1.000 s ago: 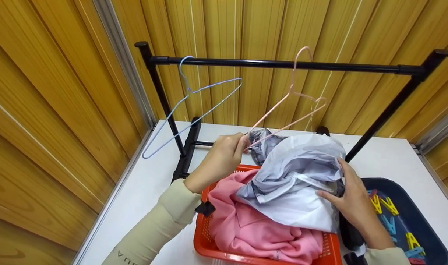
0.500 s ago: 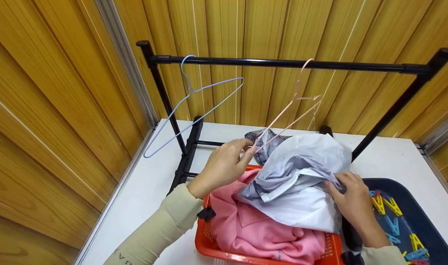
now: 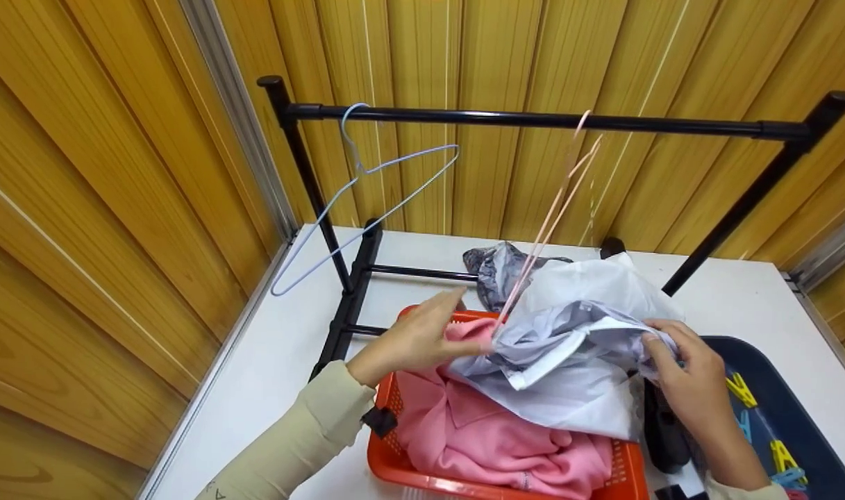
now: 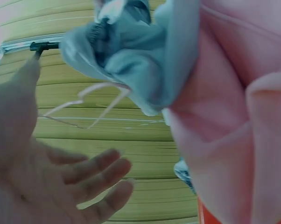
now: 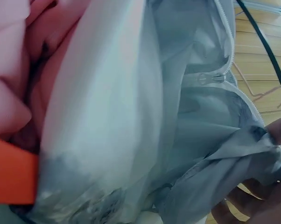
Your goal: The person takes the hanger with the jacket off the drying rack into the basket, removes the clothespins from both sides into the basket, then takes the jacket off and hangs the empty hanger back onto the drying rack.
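A thin white and grey jacket (image 3: pixel 575 396) lies bunched over pink clothing (image 3: pixel 491 444) in a red basket (image 3: pixel 408 479). The right wrist view shows its zipper (image 5: pixel 213 78). My right hand (image 3: pixel 696 382) pinches the jacket's edge on the right side. From the black rail hangs a pink wire hanger (image 3: pixel 548 226), seen nearly edge-on, its lower end reaching the jacket's left side. My left hand (image 3: pixel 419 340) is beside that end, thumb tip overlapping it in the head view. In the left wrist view, the left hand's fingers (image 4: pixel 101 170) are spread and relaxed.
A black clothes rack (image 3: pixel 464 117) spans the back, with a blue wire hanger (image 3: pixel 394 208) on its left. Dark patterned fabric (image 3: pixel 495 274) lies behind the basket. At right stands a dark blue tray (image 3: pixel 748 347) with yellow and blue clothespins (image 3: pixel 783 462).
My left hand has loosened its grip on the pink hanger and moved down. The hanger has turned edge-on, its lower end now by the jacket. My right hand has shifted right, pulling the jacket's edge.
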Demonstrator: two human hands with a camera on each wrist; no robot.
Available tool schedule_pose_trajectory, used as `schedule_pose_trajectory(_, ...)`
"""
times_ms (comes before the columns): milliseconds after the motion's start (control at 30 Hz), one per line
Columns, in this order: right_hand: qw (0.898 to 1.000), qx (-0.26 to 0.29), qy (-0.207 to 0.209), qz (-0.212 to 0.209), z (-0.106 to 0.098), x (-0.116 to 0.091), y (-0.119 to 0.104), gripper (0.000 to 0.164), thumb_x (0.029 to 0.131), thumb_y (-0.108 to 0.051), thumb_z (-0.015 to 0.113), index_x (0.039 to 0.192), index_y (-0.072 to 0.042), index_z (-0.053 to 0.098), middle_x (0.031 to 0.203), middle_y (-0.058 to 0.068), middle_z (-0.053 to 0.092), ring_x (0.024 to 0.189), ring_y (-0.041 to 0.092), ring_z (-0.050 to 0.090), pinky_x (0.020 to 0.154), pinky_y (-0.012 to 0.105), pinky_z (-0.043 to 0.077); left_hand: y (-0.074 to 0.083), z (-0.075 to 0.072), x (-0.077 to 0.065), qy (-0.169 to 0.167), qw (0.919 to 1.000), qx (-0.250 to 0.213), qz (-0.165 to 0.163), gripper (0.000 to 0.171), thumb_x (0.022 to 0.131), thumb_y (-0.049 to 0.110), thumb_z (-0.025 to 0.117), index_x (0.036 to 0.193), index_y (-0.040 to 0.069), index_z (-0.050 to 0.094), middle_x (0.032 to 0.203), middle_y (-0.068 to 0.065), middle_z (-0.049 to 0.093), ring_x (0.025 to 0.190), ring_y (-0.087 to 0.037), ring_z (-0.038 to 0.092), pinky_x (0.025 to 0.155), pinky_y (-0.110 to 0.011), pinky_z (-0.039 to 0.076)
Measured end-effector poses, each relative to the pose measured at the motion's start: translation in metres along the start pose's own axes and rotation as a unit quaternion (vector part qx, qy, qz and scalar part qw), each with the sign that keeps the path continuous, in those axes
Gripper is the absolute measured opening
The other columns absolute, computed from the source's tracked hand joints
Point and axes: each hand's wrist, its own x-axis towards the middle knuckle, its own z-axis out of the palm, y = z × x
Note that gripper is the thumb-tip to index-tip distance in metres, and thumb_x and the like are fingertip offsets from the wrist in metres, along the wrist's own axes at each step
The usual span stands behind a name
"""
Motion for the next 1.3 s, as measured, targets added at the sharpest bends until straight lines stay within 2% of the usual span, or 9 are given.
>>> schedule_pose_trajectory(33, 1.000, 0.010, -0.004, 0.014, -0.003, -0.001, -0.001, 0.025, 0.097, -0.021, 0.055, 0.109, -0.006, 0.071, 0.104, -0.013, 0.067, 0.087, -0.012, 0.048, 0.076, 0.004, 0.034, -0.002, 0.002, -0.001, -0.023, 0.9997, 0.012, 0.005, 0.106, 0.076, 0.067, 0.065, 0.154, 0.011, 0.020, 0.153, -0.011, 0.037, 0.138, -0.025, 0.040, 0.113, -0.044, 0.036)
schedule_pose_trajectory(133, 0.997, 0.039, -0.016, 0.065, -0.008, -0.002, -0.006, 0.036, 0.099, -0.023, 0.051, 0.079, -0.001, 0.070, 0.072, -0.018, 0.063, 0.069, -0.007, 0.052, 0.064, 0.010, 0.039, -0.005, 0.011, -0.003, -0.071, 0.9959, 0.052, 0.023, 0.114, 0.067, 0.065, 0.075, 0.154, 0.014, 0.022, 0.148, -0.007, 0.042, 0.133, -0.022, 0.045, 0.110, -0.040, 0.039)
schedule_pose_trajectory(267, 0.988, 0.081, -0.051, 0.119, -0.010, -0.004, -0.017, 0.058, 0.102, -0.026, 0.043, 0.051, 0.001, 0.050, 0.042, -0.009, 0.045, 0.043, 0.006, 0.046, 0.046, 0.025, 0.038, -0.003, 0.025, -0.002, -0.085, 0.9889, 0.113, 0.047, 0.105, 0.069, 0.061, 0.077, 0.152, 0.017, 0.030, 0.139, -0.003, 0.049, 0.127, -0.019, 0.048, 0.110, -0.037, 0.038)
schedule_pose_trajectory(400, 0.986, 0.094, -0.081, 0.111, -0.012, -0.008, -0.028, 0.062, 0.104, -0.028, 0.035, 0.054, 0.002, 0.054, 0.042, -0.007, 0.048, 0.042, 0.008, 0.049, 0.048, 0.026, 0.040, 0.002, 0.039, -0.002, -0.090, 0.9828, 0.150, 0.060, 0.094, 0.075, 0.058, 0.073, 0.149, 0.012, 0.037, 0.145, -0.004, 0.047, 0.136, -0.022, 0.041, 0.116, -0.046, 0.027)
schedule_pose_trajectory(600, 0.981, 0.127, -0.126, 0.071, -0.008, -0.018, -0.048, 0.057, 0.105, -0.021, 0.032, 0.054, -0.002, 0.049, 0.043, -0.006, 0.045, 0.039, 0.010, 0.044, 0.041, 0.028, 0.037, 0.013, 0.054, -0.001, -0.099, 0.9739, 0.182, 0.093, 0.085, 0.085, 0.054, 0.063, 0.151, 0.011, 0.031, 0.148, -0.005, 0.042, 0.138, -0.018, 0.038, 0.114, -0.054, 0.027)
schedule_pose_trajectory(933, 0.974, 0.124, -0.191, 0.018, 0.001, -0.031, -0.067, 0.048, 0.104, -0.014, 0.035, 0.058, -0.006, 0.045, 0.054, -0.004, 0.043, 0.050, 0.012, 0.047, 0.050, 0.028, 0.038, 0.028, 0.062, 0.004, -0.072, 0.9795, 0.106, 0.156, 0.071, 0.090, 0.038, 0.060, 0.149, 0.015, 0.027, 0.147, 0.000, 0.044, 0.136, -0.014, 0.042, 0.114, -0.038, 0.034)
schedule_pose_trajectory(1033, 0.959, 0.166, -0.227, -0.041, 0.004, -0.034, -0.068, 0.044, 0.104, -0.007, 0.032, 0.063, -0.006, 0.049, 0.057, -0.004, 0.048, 0.053, 0.009, 0.051, 0.051, 0.028, 0.041, 0.032, 0.064, 0.007, -0.054, 0.9788, 0.058, 0.189, 0.077, 0.090, 0.036, 0.062, 0.151, 0.014, 0.021, 0.147, -0.001, 0.043, 0.136, -0.013, 0.042, 0.114, -0.031, 0.033)
schedule_pose_trajectory(1133, 0.929, 0.229, -0.272, -0.097, 0.007, -0.035, -0.068, 0.042, 0.103, -0.001, 0.027, 0.076, -0.001, 0.059, 0.068, -0.006, 0.059, 0.063, 0.005, 0.059, 0.057, 0.026, 0.047, 0.036, 0.067, 0.010, -0.041, 0.9732, 0.012, 0.226, 0.085, 0.089, 0.034, 0.065, 0.153, 0.013, 0.014, 0.149, -0.004, 0.040, 0.137, -0.012, 0.040, 0.114, -0.026, 0.031)
schedule_pose_trajectory(1300, 0.886, 0.305, -0.327, -0.118, 0.011, -0.037, -0.069, 0.043, 0.103, 0.001, 0.021, 0.112, 0.006, 0.062, 0.099, -0.005, 0.070, 0.090, 0.004, 0.066, 0.078, 0.019, 0.052, 0.044, 0.073, 0.015, -0.035, 0.9621, -0.023, 0.269, 0.092, 0.085, 0.031, 0.070, 0.154, 0.010, 0.013, 0.153, -0.007, 0.035, 0.140, -0.012, 0.035, 0.115, -0.023, 0.028)
